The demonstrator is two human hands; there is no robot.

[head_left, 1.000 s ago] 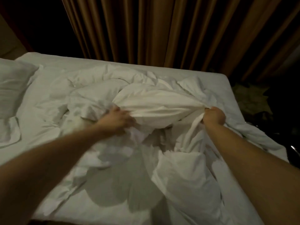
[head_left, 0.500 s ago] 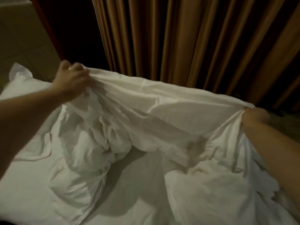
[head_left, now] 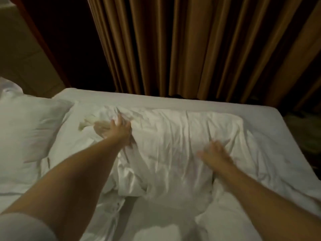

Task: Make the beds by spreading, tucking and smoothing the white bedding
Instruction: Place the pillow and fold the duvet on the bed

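A crumpled white duvet [head_left: 173, 141] lies spread across the middle of the bed [head_left: 156, 100], wrinkled and bunched toward me. My left hand [head_left: 116, 130] reaches out over its far left part with fingers spread, touching the fabric. My right hand [head_left: 214, 155] is blurred, fingers splayed, lying on the duvet right of centre. Neither hand holds any cloth. A white pillow [head_left: 26, 129] sits at the left end of the bed.
Brown pleated curtains [head_left: 191, 46] hang close behind the far edge of the bed. A dark gap and a wall panel [head_left: 22, 54] are at the upper left. Dark patterned floor [head_left: 305, 133] shows past the bed's right end.
Both hands gripped the duvet and lifted it high half a second ago. Now the duvet has dropped flat onto the bed, and both hands have let go and spread open on it.
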